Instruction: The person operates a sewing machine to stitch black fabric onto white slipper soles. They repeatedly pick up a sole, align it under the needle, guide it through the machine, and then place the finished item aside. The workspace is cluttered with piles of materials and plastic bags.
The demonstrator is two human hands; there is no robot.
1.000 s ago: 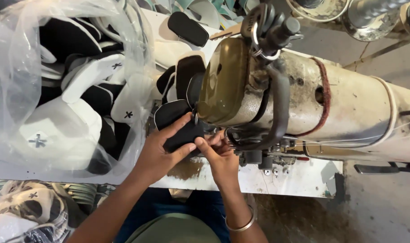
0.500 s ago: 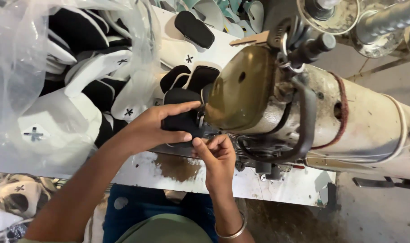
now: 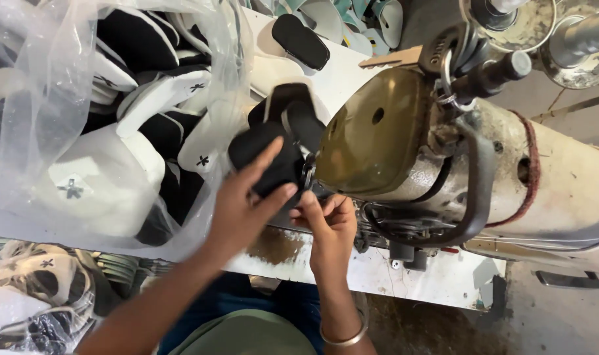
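Since the earlier frame the left hand (image 3: 250,204) has slid further over the black fabric piece (image 3: 263,154), fingers spread flat on it, thumb underneath. The piece (long axis from 8 toward 2 o'clock) points into the sewing machine (image 3: 404,144). The right hand (image 3: 329,220), at 5 o'clock, pinches its near edge above the white surface (image 3: 418,279).

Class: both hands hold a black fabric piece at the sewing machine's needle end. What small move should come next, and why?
Probably feed the black piece slightly further under the sewing machine head: the left hand presses it flat while the right hand pinches its edge there.
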